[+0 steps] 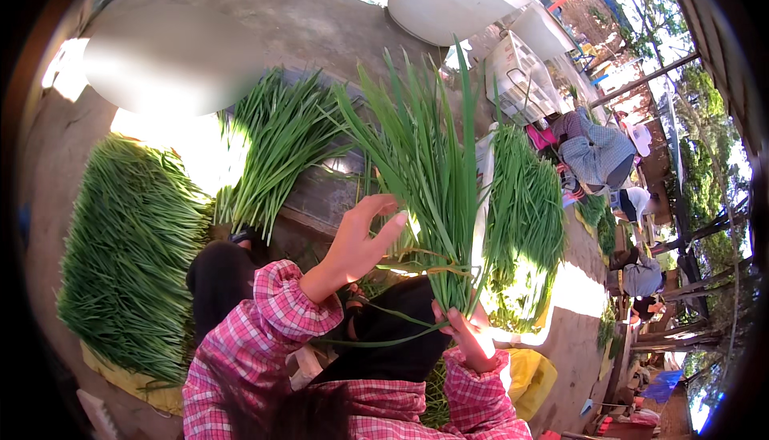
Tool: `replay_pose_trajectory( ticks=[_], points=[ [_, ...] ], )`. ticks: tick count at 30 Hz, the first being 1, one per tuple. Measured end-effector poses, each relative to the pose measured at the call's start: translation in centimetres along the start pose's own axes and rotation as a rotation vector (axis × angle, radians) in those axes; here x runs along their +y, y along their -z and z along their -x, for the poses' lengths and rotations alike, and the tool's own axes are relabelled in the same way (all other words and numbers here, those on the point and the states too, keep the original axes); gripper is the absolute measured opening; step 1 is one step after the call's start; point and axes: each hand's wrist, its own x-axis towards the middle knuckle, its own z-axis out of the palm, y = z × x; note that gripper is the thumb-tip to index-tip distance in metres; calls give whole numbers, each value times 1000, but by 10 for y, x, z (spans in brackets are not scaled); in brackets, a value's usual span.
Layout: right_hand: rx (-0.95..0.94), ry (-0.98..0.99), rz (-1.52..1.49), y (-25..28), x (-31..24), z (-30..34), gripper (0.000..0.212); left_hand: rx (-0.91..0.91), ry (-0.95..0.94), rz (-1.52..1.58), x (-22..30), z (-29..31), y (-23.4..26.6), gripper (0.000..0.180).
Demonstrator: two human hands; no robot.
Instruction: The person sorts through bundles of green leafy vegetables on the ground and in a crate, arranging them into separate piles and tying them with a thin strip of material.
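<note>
A bunch of long green leaves that look like garlic chives [436,192] stands upright in front of me, its tips fanned out at the top. My right hand [466,332] is closed around the bunch's lower end. Just left of the bunch, my left hand [360,240] is raised with thumb and fingers apart, and I see nothing held in it. A thin yellowish strand [428,269] crosses the bunch above my right hand; whether it is knotted I cannot make out. A few stray leaves [392,340] trail over my dark trousered leg.
On my left lies a large stack of chives [132,256] on yellow sheeting. More chives [280,140] rest ahead on a dark slab, and another long pile [522,216] is at right. Beyond are a white tub [448,0], a white crate [521,76] and people bending [597,152].
</note>
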Motion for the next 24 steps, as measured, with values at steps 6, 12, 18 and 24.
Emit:
replay_pose_trajectory(
  ticks=[6,12,18,24],
  points=[
    [25,-130,28,-13,6,6,43,-225,232,389,0,-1,9,49],
    [-126,-41,21,-20,12,0,42,-456,290,714,-17,4,31,61],
    [-118,43,6,-28,21,0,43,-478,266,877,-4,4,34,65],
    [-162,64,-21,-40,24,-8,44,-497,332,1296,-56,9,39,91]
  ],
)
